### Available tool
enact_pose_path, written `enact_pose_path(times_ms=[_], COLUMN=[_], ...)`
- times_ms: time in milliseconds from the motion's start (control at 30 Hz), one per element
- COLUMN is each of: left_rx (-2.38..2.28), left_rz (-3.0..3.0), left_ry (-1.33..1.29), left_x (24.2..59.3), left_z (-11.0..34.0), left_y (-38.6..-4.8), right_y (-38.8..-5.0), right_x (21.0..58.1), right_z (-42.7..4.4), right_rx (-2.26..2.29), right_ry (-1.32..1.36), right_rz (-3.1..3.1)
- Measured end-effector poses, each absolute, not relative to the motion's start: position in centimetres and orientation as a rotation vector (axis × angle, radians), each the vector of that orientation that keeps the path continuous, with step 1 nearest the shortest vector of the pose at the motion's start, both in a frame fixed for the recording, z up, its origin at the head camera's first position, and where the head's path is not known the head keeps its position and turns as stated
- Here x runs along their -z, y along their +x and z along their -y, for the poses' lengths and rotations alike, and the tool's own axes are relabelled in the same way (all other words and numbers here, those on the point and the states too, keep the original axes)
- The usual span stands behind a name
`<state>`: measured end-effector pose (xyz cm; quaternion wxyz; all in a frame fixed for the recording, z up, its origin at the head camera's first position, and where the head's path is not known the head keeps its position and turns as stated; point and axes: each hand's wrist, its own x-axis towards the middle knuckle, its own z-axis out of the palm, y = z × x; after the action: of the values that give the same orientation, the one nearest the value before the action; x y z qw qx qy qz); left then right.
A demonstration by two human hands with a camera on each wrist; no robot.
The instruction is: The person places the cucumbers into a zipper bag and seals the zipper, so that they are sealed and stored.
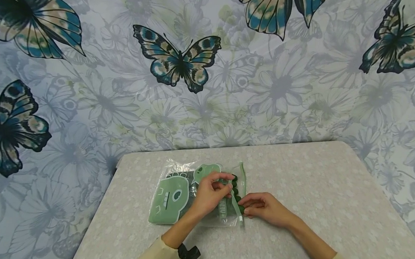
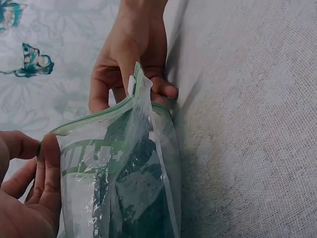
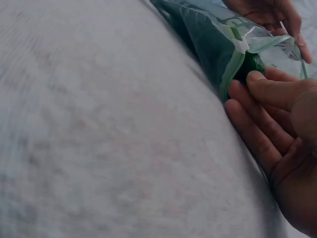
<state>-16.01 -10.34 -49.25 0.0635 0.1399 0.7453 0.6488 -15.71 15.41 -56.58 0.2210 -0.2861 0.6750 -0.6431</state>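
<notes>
A clear zip bag (image 1: 207, 221) printed with green cartoon figures lies on the table, its green-edged mouth facing right and parted. My left hand (image 1: 210, 192) pinches one lip of that mouth between thumb and fingers, as the left wrist view also shows. Dark green rounded shapes (image 1: 235, 191) stand in a row at the opening; their kind is unclear. At the near end of the mouth, my right hand (image 1: 268, 209) pinches a glossy dark green piece (image 3: 255, 62) between thumb and fingers. A white slider (image 3: 241, 45) sits on the zip edge beside it. The bag's lower contents are partly hidden by the print.
The table (image 1: 312, 179) has a pale patterned cloth and reaches back to a wall hanging (image 1: 280, 109) with butterflies and flowers. Dark wrist mounts (image 1: 188, 254) sit by the sleeves. The table's left edge slopes down beyond the bag.
</notes>
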Motion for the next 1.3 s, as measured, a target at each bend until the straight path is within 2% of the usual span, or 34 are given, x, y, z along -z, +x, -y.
enact_pose_path(times_ms=[367, 867, 1300], left_rx=[-1.919, -1.964, -1.939], left_rz=[-2.274, -2.24, -2.224], left_ry=[0.447, 0.43, 0.424], left_x=[49.5, 49.6, 50.1], left_z=[9.7, 10.1, 10.0], left_y=[-15.7, -15.7, -15.9], right_y=[-15.8, -15.1, -15.6], right_x=[56.0, 55.5, 55.3], right_z=[-14.1, -12.8, -12.9], right_rx=[1.521, 1.407, 1.369], right_ry=[-0.861, -0.687, -0.858], right_rz=[-2.145, -2.456, -2.377])
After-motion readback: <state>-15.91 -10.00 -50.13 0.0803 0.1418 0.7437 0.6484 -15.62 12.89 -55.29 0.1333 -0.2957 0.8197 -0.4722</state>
